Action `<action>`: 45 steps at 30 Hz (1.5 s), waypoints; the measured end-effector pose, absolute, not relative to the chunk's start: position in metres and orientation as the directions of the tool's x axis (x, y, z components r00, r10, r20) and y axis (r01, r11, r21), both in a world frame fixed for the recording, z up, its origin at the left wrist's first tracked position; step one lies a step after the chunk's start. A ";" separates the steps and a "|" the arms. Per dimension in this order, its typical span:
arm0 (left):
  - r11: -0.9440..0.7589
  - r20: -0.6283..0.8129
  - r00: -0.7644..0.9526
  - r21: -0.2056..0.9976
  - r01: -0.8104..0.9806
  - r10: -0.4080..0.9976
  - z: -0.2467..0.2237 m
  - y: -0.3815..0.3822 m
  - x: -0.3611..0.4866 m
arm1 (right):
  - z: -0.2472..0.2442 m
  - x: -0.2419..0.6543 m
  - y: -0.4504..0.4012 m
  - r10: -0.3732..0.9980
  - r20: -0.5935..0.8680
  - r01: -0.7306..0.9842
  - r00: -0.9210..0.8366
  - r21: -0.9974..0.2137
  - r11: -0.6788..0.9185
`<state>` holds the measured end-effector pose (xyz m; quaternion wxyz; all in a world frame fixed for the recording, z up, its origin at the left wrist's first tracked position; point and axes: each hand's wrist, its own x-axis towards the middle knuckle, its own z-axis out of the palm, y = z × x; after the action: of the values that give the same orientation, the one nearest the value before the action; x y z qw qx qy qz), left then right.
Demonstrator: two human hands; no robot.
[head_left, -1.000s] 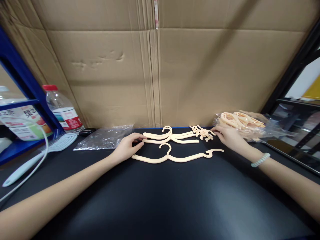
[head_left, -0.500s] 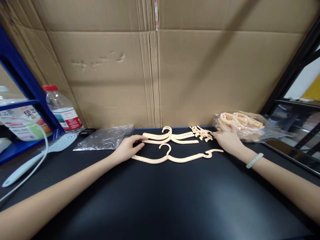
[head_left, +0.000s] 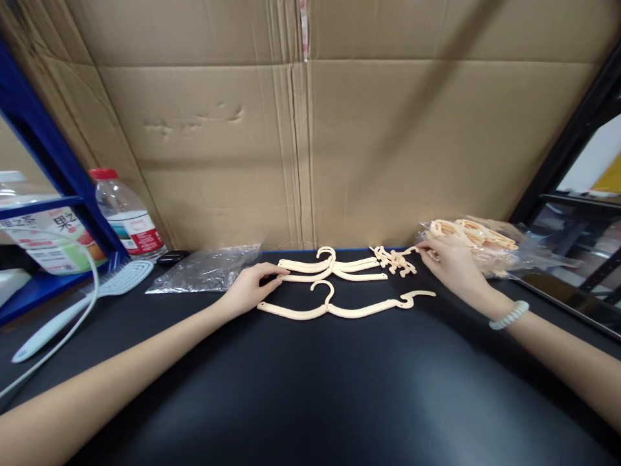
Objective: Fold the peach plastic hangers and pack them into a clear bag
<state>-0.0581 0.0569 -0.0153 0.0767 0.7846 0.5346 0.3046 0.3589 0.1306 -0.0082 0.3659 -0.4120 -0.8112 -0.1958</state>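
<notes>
A cream hanger [head_left: 356,312] lies nearest on the black table, with a small hooked piece [head_left: 412,298] at its right end. Behind it are stacked hangers [head_left: 361,276], whose left ends are by the fingertips of my left hand [head_left: 250,285]. That hand rests on the table with thumb and fingers apart. To the right of the stack is a small pile of cream hooked pieces [head_left: 394,260]. My right hand [head_left: 449,265] pinches the end of one thin piece at the pile's right side. Behind this hand sits a clear bag of cream parts [head_left: 478,236].
An empty clear bag [head_left: 201,268] lies left of my left hand, near a black object [head_left: 172,257], a pale blue hairbrush [head_left: 123,278] and a red-capped bottle [head_left: 129,217]. A blue shelf [head_left: 43,207] stands left. Cardboard [head_left: 208,142] rises behind.
My right hand has shifted slightly right and now pinches the thin piece at the edge of the pile. The view has moved a little; my left hand stays by the hangers.
</notes>
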 end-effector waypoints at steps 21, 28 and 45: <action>-0.427 0.422 0.223 0.486 0.763 0.879 -0.013 0.060 -0.051 | 0.001 0.337 0.107 0.425 0.845 0.723 -0.325 -0.068 0.688; -0.387 0.500 0.041 0.613 0.689 0.865 -0.014 0.056 -0.050 | -0.003 0.337 0.107 0.447 0.827 0.662 -0.341 -0.126 0.739; -0.391 0.457 -0.209 0.874 0.290 0.865 -0.018 0.044 -0.036 | -0.012 0.312 0.093 0.976 0.186 -0.135 -0.111 -0.976 0.170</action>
<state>-0.0356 0.0438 -0.0176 0.2403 0.5812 0.4966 0.5982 0.3121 0.0927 -0.0121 0.5412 -0.3892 -0.5405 0.5133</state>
